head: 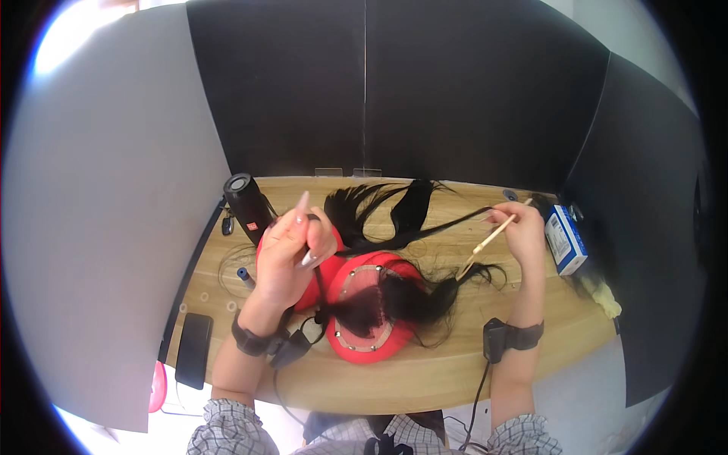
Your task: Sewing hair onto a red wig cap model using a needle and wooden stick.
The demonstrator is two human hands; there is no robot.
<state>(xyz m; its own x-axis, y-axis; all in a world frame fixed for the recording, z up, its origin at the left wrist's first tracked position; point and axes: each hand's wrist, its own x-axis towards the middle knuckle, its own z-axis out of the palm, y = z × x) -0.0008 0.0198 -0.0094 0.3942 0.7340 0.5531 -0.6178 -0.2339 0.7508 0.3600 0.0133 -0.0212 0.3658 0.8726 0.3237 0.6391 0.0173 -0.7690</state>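
On the wooden table lies a red padded wig block (372, 352) with a mesh cap patch (372, 278) pinned to it and black hair (415, 298) spread over it. A second red padded form (307, 293) sits behind my left hand (298, 242), which is raised with curled fingers around a dark strand or band. My right hand (517, 227), at the right, holds a thin light-coloured wooden tool (495, 234) and pinches the end of a long black hair strand (432, 230). The tool's lower end is by the loose hair. More black hair (412, 210) lies at the back.
A black cylindrical speaker (247, 207), a key fob (227, 225), a small blue cylinder (245, 277) and a black phone-like slab (194, 351) lie left. A blue and white box (566, 240) and yellowish cloth (606, 300) lie right. Dark panels (455, 96) enclose the table; cables hang from my wrist devices.
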